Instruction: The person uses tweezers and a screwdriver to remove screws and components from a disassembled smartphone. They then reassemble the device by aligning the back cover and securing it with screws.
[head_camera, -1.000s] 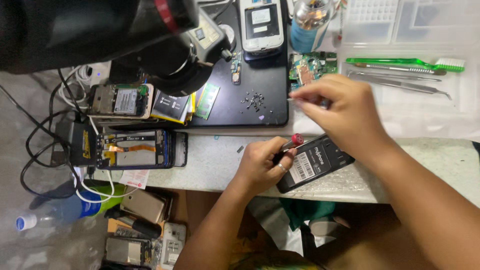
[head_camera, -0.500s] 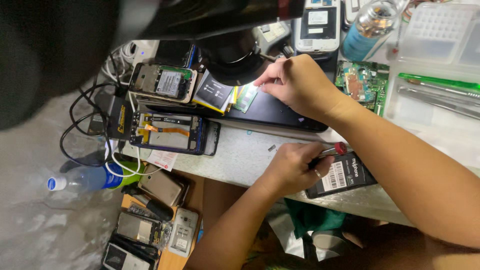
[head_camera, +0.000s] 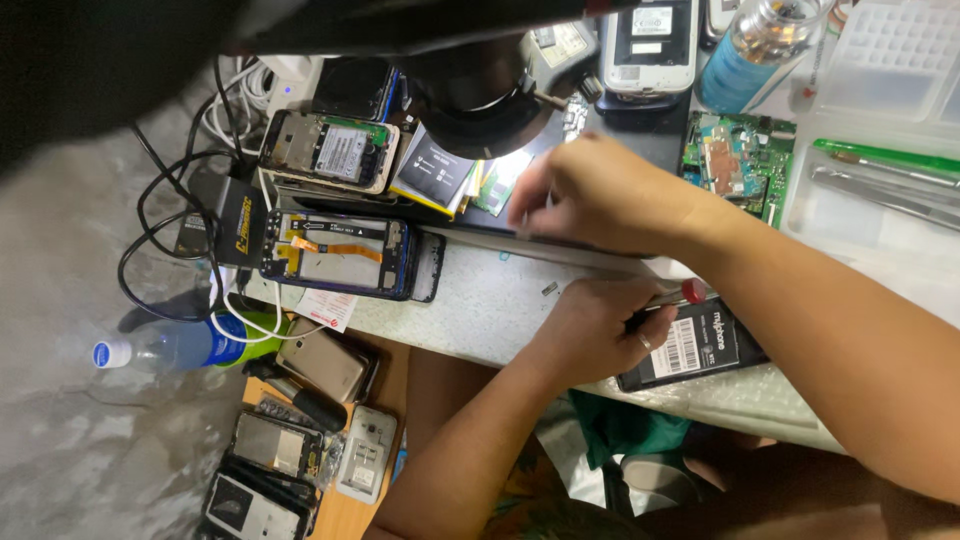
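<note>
My left hand rests on the pale worktop edge, closed around a thin screwdriver with a red cap. Beside it lies a black phone, label side up. My right hand reaches left over the dark work mat, fingertips pinched on what looks like a thin metal tool, close to a small green board under the black microscope head. What the fingertips touch is hidden.
An opened blue-framed phone and another opened phone lie left among black cables. A green circuit board, tweezers and a green brush sit right. A bottle and several phones lie lower left.
My right hand has moved left from beside the circuit board to the spot under the microscope. My left hand stays on the screwdriver by the black phone. The view shifted left.
</note>
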